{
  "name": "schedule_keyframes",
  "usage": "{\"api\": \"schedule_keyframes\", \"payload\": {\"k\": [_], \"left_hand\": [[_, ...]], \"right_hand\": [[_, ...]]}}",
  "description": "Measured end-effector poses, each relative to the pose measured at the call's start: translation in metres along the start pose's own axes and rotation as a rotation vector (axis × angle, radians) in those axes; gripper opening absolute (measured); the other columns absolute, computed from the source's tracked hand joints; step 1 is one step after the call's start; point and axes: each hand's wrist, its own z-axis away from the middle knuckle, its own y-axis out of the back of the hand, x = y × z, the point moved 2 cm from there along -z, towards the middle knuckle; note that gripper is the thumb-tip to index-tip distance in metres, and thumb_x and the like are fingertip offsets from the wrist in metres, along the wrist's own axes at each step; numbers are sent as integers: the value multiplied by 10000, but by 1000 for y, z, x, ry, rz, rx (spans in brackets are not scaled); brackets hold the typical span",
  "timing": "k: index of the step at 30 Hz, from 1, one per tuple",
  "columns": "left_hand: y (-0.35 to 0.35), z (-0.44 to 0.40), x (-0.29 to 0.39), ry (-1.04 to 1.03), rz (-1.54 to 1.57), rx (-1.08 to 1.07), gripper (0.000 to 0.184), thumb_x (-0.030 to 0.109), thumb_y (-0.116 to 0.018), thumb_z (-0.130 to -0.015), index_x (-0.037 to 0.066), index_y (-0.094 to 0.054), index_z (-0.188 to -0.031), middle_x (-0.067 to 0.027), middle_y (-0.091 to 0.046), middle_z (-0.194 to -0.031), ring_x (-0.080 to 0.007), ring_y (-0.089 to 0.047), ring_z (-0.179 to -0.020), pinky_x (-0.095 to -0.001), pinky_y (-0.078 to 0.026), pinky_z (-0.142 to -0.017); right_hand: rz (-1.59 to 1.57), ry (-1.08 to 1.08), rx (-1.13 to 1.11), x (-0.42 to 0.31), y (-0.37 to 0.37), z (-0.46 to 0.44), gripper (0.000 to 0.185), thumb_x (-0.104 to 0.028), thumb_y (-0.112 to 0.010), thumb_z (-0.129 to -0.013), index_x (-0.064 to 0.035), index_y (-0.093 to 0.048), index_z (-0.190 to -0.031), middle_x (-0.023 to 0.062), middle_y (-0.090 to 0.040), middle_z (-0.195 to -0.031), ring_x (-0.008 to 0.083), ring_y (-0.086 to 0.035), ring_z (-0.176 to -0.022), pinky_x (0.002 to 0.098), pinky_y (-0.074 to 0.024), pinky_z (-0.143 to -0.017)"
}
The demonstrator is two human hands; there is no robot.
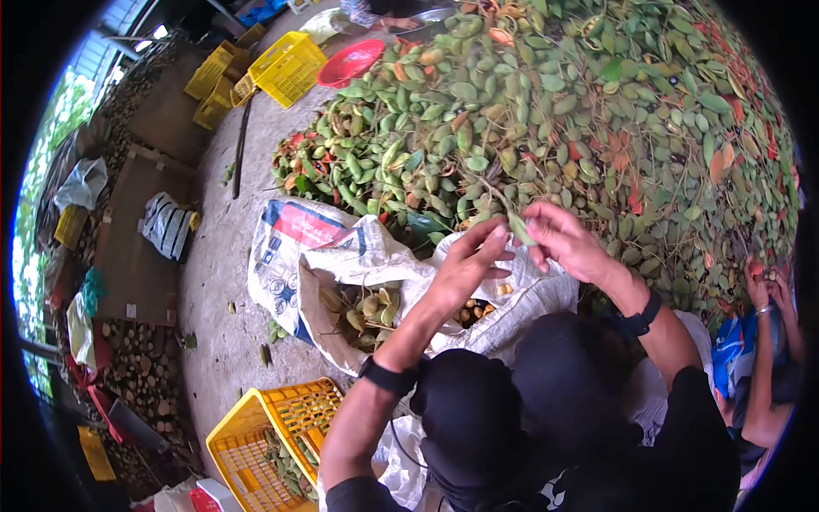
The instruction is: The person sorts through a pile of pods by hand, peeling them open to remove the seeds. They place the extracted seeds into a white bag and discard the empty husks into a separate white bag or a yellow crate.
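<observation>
My right hand (565, 241) pinches a green seed pod (519, 229) between thumb and fingers. Just left of it is my left hand (474, 263), its fingers apart and nothing visible in them. Both hands are above the edge of a large heap of green pods (512, 111), some split open and showing orange-red. Below the hands, an open white woven sack (375, 256) holds brownish pods (371, 311). Dark and pale seeds (478, 311) lie in another white sack (546, 286), directly under my left hand.
A yellow crate (256, 444) with green pods in it stands at lower left. Further back are a red basin (351, 63) and yellow crates (290, 68). Another person's hands (763, 290) work at the right edge; one more person's arm (397, 23) shows at the top.
</observation>
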Motion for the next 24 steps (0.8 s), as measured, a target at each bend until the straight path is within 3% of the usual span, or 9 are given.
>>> {"api": "schedule_keyframes", "payload": {"k": [2,5,7,10,12,15,18,22,24], "left_hand": [[-7,7,14,47,44,12,440,302,-558,-921,17,-499,-1251,-96,-598,-1057,-175,-597,-940,-287,-541,-739],[1,10,-5,-64,171,73,402,240,-565,-919,-4,-513,-1234,-89,-604,-1062,-159,-595,-946,-289,-552,-761],[5,20,-9,-87,332,87,408,185,-554,-921,-22,-476,-1264,-97,-590,-1120,-168,-588,-984,-323,-548,-821],[16,33,-20,-127,327,142,419,179,-552,-921,-17,-462,-1280,-98,-576,-1158,-173,-584,-1000,-333,-544,-832],[24,42,-25,-117,321,110,425,165,-547,-922,-15,-447,-1293,-98,-561,-1188,-178,-582,-1013,-341,-540,-847],[36,50,-35,-157,285,159,424,170,-540,-926,-22,-444,-1292,-100,-539,-1221,-192,-582,-1028,-341,-535,-864],[52,55,-55,-123,274,231,419,175,-529,-932,-31,-444,-1287,-99,-531,-1230,-195,-582,-1026,-337,-536,-862],[65,58,-73,-119,274,342,332,167,-523,-937,-6,-530,-1220,-84,-610,-1087,-142,-605,-927,-304,-555,-785],[67,56,-82,-106,313,376,293,157,-523,-937,8,-565,-1186,-71,-636,-1007,-120,-610,-865,-284,-555,-740]], "right_hand": [[230,105,-50,-3,-26,4,179,-205,-501,-951,-52,-464,-1035,-17,-469,-697,59,-472,-546,213,-396,-462],[362,66,-25,-8,-42,5,181,-202,-512,-946,-33,-503,-1009,-8,-478,-665,69,-471,-550,231,-399,-477],[687,505,56,-8,-52,0,181,-187,-522,-940,-7,-540,-959,19,-500,-654,79,-469,-561,259,-401,-494],[761,556,72,-1,-62,-10,191,-178,-526,-936,11,-554,-926,43,-514,-647,92,-466,-568,281,-404,-509],[686,512,38,2,-69,-14,174,-165,-527,-934,7,-552,-930,29,-508,-632,77,-458,-533,265,-396,-489],[459,85,-61,15,-76,-22,171,-169,-514,-943,-5,-554,-917,12,-533,-665,51,-485,-470,211,-386,-402],[313,-56,-183,28,-84,-32,178,-175,-516,-943,1,-540,-944,15,-545,-693,59,-511,-489,204,-415,-402],[469,-3,-327,42,-94,-39,166,-138,-537,-925,-7,-507,-1023,17,-545,-733,58,-519,-508,196,-448,-445],[515,-68,-337,51,-95,-45,197,-111,-581,-869,-5,-493,-1010,34,-541,-741,104,-556,-581,247,-470,-504]]}}
